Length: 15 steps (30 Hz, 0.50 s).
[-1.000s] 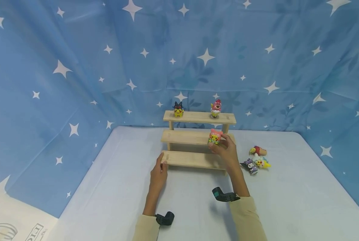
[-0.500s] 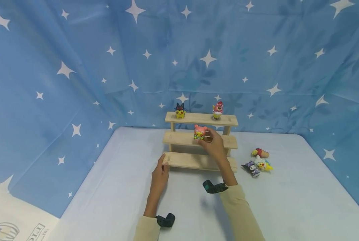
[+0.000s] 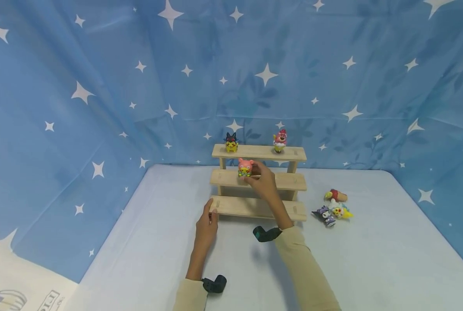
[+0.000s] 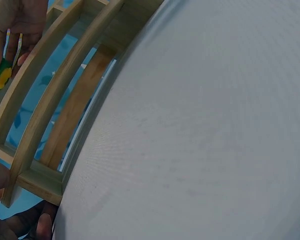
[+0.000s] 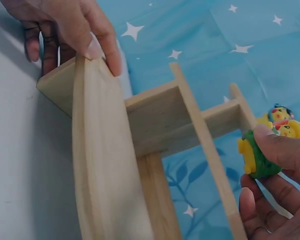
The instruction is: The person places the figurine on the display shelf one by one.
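Observation:
A three-tier wooden display shelf stands on the white table. My left hand grips the left end of its lowest board; in the right wrist view, the thumb and a finger of the left hand lie on the board's end. With thumb and fingers, my right hand pinches a small toy figurine with a pink eared hood and yellow face, over the left part of the middle board. Its green base with a yellow part shows in the right wrist view.
On the top board stand a yellow figurine with dark ears and a pink bear figurine. Right of the shelf lie a purple-black figurine, a white and yellow figurine and a red and tan figurine. A starry blue curtain hangs behind.
My right hand has carried the pink-hooded figurine leftward along the middle board, from its right part to its left part. The left hand has kept its hold on the lowest board.

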Tool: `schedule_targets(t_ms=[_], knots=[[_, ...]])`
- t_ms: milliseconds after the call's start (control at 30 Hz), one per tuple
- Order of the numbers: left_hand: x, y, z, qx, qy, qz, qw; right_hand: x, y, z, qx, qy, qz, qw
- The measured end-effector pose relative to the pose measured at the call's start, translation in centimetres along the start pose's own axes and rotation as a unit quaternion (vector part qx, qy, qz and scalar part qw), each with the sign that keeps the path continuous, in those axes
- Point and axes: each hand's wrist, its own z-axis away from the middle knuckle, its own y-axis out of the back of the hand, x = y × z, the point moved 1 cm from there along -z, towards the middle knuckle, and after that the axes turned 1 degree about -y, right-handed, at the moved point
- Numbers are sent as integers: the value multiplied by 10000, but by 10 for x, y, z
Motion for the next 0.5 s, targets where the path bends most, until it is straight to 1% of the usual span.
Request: schedule_targets(t_ms=[167, 367, 500], knots=[[-1, 1, 1, 13, -7, 0, 10000, 2, -11, -2, -46, -34, -74, 10000], [1, 2, 1, -7, -84, 2, 10000, -1, -22, -6, -190, -93, -216, 9995], [3, 2, 1, -27, -105, -47, 9999, -2, -29, -9, -215, -59, -233, 9995]])
